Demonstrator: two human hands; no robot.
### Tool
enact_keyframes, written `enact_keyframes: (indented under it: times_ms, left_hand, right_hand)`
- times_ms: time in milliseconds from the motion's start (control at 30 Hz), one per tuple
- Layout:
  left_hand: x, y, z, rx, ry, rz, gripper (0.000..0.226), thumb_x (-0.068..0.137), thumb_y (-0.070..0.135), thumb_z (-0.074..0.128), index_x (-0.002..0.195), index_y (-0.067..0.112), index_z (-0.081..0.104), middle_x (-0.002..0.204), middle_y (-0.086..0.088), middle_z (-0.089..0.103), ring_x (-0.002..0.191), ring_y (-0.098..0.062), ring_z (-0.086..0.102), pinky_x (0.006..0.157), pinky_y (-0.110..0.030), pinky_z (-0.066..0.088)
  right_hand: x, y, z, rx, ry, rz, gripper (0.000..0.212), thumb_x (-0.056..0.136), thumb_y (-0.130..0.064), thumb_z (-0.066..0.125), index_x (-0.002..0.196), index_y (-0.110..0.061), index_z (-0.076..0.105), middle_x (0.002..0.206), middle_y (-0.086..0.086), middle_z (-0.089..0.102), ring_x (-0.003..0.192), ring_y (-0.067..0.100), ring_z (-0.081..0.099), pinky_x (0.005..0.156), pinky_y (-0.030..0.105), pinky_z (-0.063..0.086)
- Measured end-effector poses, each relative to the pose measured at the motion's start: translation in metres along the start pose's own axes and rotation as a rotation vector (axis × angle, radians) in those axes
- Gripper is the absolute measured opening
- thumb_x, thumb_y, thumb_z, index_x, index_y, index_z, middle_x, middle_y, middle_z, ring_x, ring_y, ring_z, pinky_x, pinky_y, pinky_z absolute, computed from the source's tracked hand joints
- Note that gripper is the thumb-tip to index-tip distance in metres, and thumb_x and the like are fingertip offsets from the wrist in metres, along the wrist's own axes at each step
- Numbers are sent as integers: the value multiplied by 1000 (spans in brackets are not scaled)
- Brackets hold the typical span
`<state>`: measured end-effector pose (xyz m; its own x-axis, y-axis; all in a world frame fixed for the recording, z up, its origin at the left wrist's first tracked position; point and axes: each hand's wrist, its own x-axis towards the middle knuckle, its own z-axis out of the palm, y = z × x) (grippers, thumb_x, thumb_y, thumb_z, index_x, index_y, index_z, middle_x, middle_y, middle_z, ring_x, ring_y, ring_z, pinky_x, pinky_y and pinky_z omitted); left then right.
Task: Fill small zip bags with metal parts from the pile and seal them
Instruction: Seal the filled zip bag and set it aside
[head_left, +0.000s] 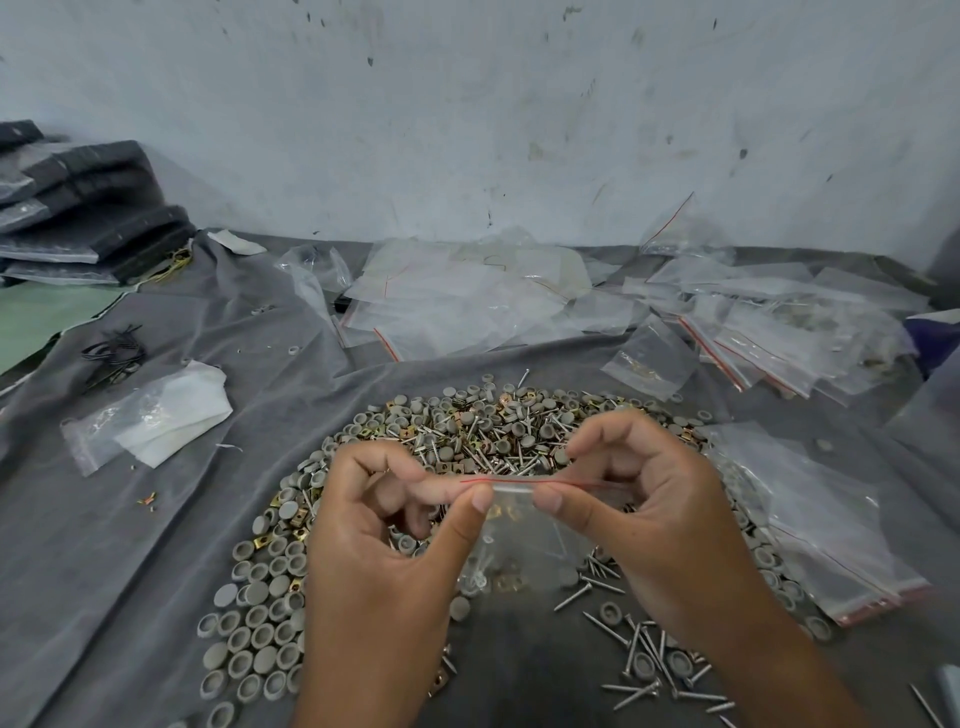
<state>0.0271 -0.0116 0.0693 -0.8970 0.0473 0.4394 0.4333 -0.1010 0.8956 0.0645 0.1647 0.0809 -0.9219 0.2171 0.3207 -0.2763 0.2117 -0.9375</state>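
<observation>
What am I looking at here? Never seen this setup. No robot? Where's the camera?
No robot: a person works bare-handed, filmed by one wide-angle camera on their head, looking down. The left hand and right hand pinch the top edge of a small zip bag along its red-lined seal; some parts are already inside. Under them, on a grey cloth, lies the pile of grey caps, screws and brass-coloured square pieces. Clear bags lie heaped near the wall, and dark packages are stacked at far left.

Even, soft daylight, faint shadows, wide-angle bending at edges — corners slightly blurred, centre sharp
</observation>
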Motion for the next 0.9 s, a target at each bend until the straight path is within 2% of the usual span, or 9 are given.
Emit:
enact_keyframes:
  times_ms: [133, 233, 367, 533, 667, 700, 767, 833, 900]
  left_hand:
    - [0, 1, 0, 36, -14, -26, 34, 71, 43, 78, 85, 37, 48, 84, -2, 75, 69, -16, 46, 71, -38, 41]
    - [0, 2, 1, 43, -35, -58, 35, 69, 45, 77, 92, 39, 52, 90, 0, 76, 71, -16, 51, 74, -42, 44]
    - [-1, 4, 1, 87, -60, -90, 46, 65, 45, 81, 101, 39, 53, 88, 3, 77, 74, -23, 56, 79, -56, 48]
    - [-2, 3, 0, 89, -62, -85, 39, 68, 44, 78, 92, 37, 49, 81, 3, 75, 68, -16, 43, 67, -44, 43]
    - [-3, 1, 0, 114, -78, -110, 35, 69, 47, 76, 89, 38, 49, 76, -6, 68, 67, -16, 42, 64, -46, 41]
    - [-3, 1, 0, 132, -83, -112, 35, 69, 46, 77, 89, 39, 49, 77, -4, 69, 67, -15, 44, 64, -46, 42]
    - [-3, 0, 1, 183, -87, -103, 36, 71, 41, 79, 92, 42, 50, 81, 9, 72, 68, -13, 48, 64, -42, 44]
    - [-3, 1, 3, 202, -79, -92, 38, 77, 41, 82, 96, 46, 50, 95, 12, 74, 75, -13, 54, 68, -39, 44]
    - [-2, 1, 2, 180, -51, -95, 37, 76, 43, 76, 102, 43, 51, 105, 13, 73, 82, -14, 58, 74, -36, 43]
  right_hand:
    - [0, 1, 0, 58, -13, -24, 38, 67, -49, 89, 90, -35, 63, 83, 4, 76, 73, 14, 72, 57, 22, 55]
    - [1, 1, -1, 80, -8, -25, 40, 64, -54, 89, 87, -36, 63, 82, 5, 76, 74, 14, 72, 62, 21, 55]
    - [0, 0, -2, 61, -43, -46, 33, 69, -47, 87, 88, -34, 63, 84, 2, 76, 75, 11, 72, 64, 17, 54]
    - [0, 1, 0, 11, -69, -75, 26, 74, -42, 83, 92, -36, 65, 86, -2, 75, 77, 8, 71, 67, 16, 53]
    - [-2, 2, -1, -90, -108, -98, 23, 79, -43, 79, 99, -36, 69, 93, -7, 74, 85, 10, 72, 70, 16, 54]
    - [-2, 1, -1, -131, -118, -109, 23, 80, -44, 77, 102, -37, 70, 94, -10, 74, 87, 9, 72, 70, 14, 54]
    - [-1, -1, -4, -213, -131, -126, 23, 82, -44, 75, 104, -38, 72, 94, -16, 73, 89, 6, 71, 71, 11, 52]
    - [6, -4, -14, -286, -120, -121, 20, 85, -39, 76, 105, -37, 73, 95, -19, 73, 90, 2, 70, 70, 9, 53]
    - [22, -5, -32, -354, -68, -99, 19, 86, -31, 76, 104, -38, 74, 94, -20, 74, 88, 0, 70, 71, 9, 53]
